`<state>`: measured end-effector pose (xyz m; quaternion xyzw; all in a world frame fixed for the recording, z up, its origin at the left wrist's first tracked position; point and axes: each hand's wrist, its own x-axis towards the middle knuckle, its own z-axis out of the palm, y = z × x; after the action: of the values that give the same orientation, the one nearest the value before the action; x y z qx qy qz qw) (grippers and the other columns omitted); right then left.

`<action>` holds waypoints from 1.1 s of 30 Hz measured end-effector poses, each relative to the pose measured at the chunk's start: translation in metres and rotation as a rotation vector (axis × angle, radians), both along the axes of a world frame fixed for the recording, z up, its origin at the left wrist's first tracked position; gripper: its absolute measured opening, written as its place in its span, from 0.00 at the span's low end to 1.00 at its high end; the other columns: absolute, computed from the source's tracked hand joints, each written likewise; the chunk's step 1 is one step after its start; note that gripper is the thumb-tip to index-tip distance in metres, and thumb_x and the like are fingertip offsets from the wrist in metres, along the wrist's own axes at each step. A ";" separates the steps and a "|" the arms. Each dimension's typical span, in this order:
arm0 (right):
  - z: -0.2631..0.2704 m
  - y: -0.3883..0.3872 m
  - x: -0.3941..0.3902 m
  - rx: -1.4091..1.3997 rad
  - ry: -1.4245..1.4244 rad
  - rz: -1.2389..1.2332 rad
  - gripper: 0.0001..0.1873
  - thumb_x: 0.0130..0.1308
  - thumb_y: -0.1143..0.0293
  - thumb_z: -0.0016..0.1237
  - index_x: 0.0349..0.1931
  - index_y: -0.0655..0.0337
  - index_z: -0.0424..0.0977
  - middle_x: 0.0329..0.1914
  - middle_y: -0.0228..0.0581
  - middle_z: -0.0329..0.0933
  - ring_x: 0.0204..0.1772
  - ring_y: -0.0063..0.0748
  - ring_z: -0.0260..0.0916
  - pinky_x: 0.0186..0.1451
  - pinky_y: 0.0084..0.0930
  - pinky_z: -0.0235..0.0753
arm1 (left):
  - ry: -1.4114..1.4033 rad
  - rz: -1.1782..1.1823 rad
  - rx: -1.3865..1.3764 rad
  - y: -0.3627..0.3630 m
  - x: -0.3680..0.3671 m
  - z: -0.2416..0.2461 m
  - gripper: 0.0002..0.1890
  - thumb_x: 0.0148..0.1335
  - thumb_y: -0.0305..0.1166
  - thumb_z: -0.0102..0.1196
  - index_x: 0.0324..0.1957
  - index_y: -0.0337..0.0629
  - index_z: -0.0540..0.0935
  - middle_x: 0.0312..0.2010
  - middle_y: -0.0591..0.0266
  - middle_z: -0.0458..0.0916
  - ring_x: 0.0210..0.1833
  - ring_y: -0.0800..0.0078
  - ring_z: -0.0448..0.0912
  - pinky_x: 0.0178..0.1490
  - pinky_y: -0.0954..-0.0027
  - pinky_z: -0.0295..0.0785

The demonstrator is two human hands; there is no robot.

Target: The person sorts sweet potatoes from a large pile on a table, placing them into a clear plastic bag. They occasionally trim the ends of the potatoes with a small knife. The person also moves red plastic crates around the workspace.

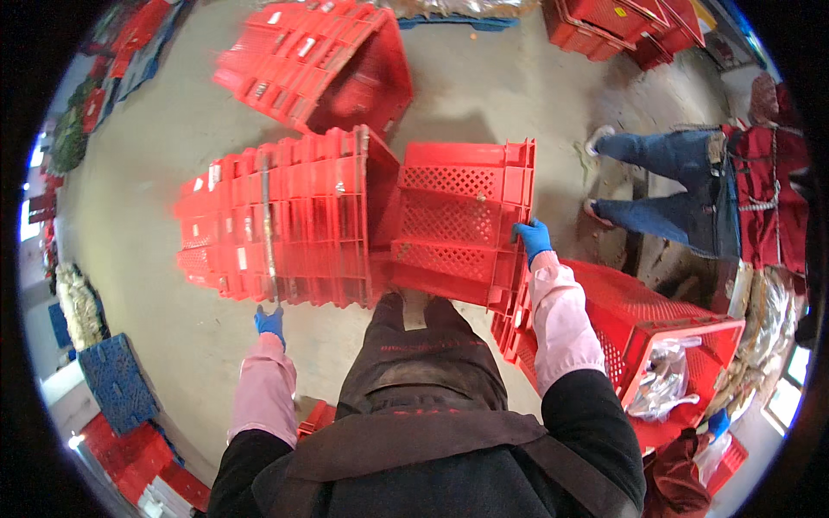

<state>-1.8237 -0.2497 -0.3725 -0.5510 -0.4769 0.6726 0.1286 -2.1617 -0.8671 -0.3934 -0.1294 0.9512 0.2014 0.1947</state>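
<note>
My left hand (pixel 270 322), in a blue glove, is closed around the near end of a thin, worn metal rod (pixel 267 226). The rod reaches away from me across a stack of nested red plastic crates (pixel 311 220); whether it touches them I cannot tell. My right hand (pixel 535 241), also gloved in blue, grips the rim of a single red crate (pixel 447 220) with lattice walls. That crate lies tilted beside the open end of the stack, its far-left part close to my feet. Pink sleeve covers sheathe both forearms.
Another nested crate stack (pixel 317 65) stands beyond. At right, a red crate (pixel 673 369) holds clear plastic bags, and a person in jeans (pixel 680 188) stands near it. Another person's gloved hand (pixel 718 422) shows at lower right. A blue pallet (pixel 116 382) sits at left.
</note>
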 end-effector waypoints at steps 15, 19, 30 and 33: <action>0.325 -0.016 -0.101 0.368 0.229 0.144 0.06 0.54 0.78 0.46 0.33 0.67 0.72 0.23 0.37 0.73 0.21 0.27 0.69 0.24 0.21 0.68 | -0.380 -0.322 1.223 0.213 0.102 0.231 0.24 0.60 0.30 0.50 0.58 0.38 0.65 0.59 0.58 0.64 0.61 0.69 0.62 0.62 0.70 0.57; 0.418 -0.134 -0.136 0.505 0.318 0.245 0.07 0.55 0.79 0.48 0.35 0.65 0.71 0.25 0.33 0.72 0.23 0.24 0.70 0.25 0.20 0.68 | 0.097 -0.758 1.294 0.240 0.085 0.297 0.31 0.59 0.33 0.50 0.63 0.39 0.56 0.66 0.52 0.49 0.69 0.67 0.47 0.67 0.66 0.46; 0.370 -0.409 -0.255 0.943 0.117 0.845 0.21 0.49 0.72 0.48 0.48 0.59 0.68 0.36 0.48 0.74 0.39 0.43 0.74 0.40 0.33 0.72 | -0.451 -0.189 1.723 0.119 0.016 0.290 0.30 0.58 0.29 0.49 0.61 0.44 0.53 0.40 0.62 0.71 0.42 0.71 0.73 0.44 0.71 0.71; 0.332 -0.423 -0.268 0.974 0.070 0.872 0.21 0.45 0.69 0.47 0.45 0.56 0.68 0.33 0.49 0.73 0.36 0.52 0.71 0.37 0.43 0.71 | -0.345 -0.333 1.711 0.107 0.005 0.306 0.18 0.53 0.25 0.52 0.46 0.45 0.66 0.28 0.67 0.71 0.35 0.74 0.73 0.37 0.74 0.70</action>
<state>-2.0916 -0.6725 -0.0409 -0.1636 -0.9023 0.3874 0.0945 -2.1569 -0.7605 -0.0877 0.1717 0.4389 0.7900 0.3921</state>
